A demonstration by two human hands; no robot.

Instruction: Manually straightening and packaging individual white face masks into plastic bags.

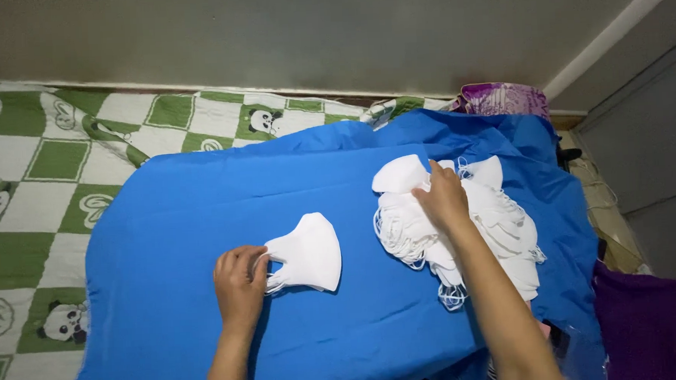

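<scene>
While left hand (pixel 239 284) fingers pinch soft folded mask (pixel 308 252), right hand (pixel 442 198) grasps mask pile (pixel 499 221).

1. The right hand (pixel 443 200) covers part of the pile of white masks (pixel 499 228); its fingertips are buried there.
2. Both forearms are cut off by the bottom edge.
3. The blue cloth (pixel 202 219) hides the bedding beneath and runs off the bottom edge.

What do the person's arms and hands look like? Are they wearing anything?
Both arms are bare, with no sleeves in view. The left hand and right hand wear no gloves, and no rings, watch or bracelets can be seen on them.
</scene>
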